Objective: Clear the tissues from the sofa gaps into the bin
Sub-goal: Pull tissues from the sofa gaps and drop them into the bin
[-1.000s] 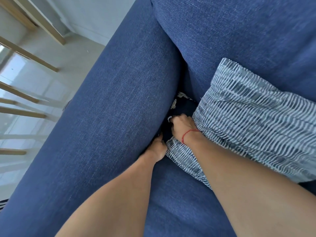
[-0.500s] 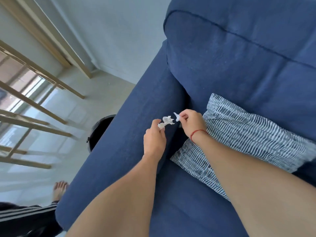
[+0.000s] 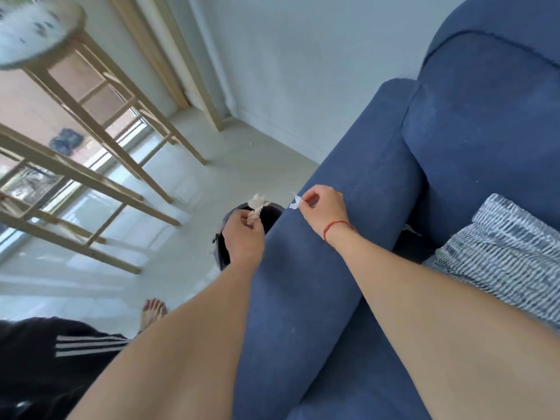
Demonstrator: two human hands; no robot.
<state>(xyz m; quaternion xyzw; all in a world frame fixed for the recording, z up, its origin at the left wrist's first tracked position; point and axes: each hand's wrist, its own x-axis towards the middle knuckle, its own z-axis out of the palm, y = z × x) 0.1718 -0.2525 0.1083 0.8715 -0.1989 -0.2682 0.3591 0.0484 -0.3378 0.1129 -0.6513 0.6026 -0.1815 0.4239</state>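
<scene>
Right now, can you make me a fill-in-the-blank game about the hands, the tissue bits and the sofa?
1. The left hand pinches a crumpled white tissue scrap right above the round black ____.
2. The right hand holds a smaller white tissue bit over the sofa's ____ fabric armrest.
3. A thin ____ string circles the right wrist.
4. The striped cushion lies on the ____.

Missing words: bin; blue; red; sofa
</scene>
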